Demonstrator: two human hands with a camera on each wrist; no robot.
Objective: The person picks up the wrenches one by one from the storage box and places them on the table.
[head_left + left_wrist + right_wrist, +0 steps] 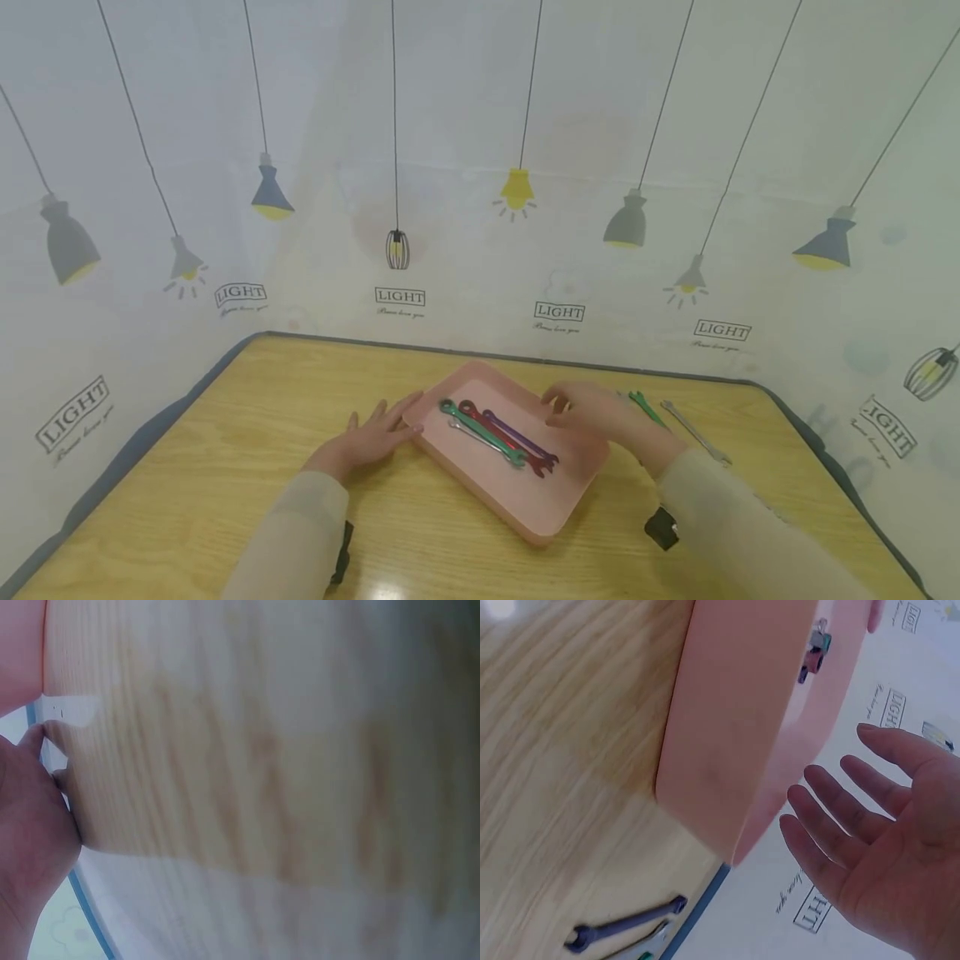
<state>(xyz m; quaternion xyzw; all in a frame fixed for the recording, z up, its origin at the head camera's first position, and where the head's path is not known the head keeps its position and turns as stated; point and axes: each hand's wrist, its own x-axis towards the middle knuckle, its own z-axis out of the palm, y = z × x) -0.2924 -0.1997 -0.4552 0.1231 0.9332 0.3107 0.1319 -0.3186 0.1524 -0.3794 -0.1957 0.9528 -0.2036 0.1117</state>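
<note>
A pink tray stands on the table, turned at an angle. Inside it lie a green wrench, a red wrench, a purple wrench and a silver wrench, side by side. My left hand is at the tray's left corner, fingers spread, fingertips at the rim. Over the tray's right side hovers my right hand; in the right wrist view its fingers are loosely bent with nothing between them. The left wrist view catches only part of the left hand beside the tray's wall.
Right of the tray, partly behind the right forearm, lie another green wrench and another silver wrench. A dark wrench shows on the table in the right wrist view. A lamp-printed curtain borders the wooden table.
</note>
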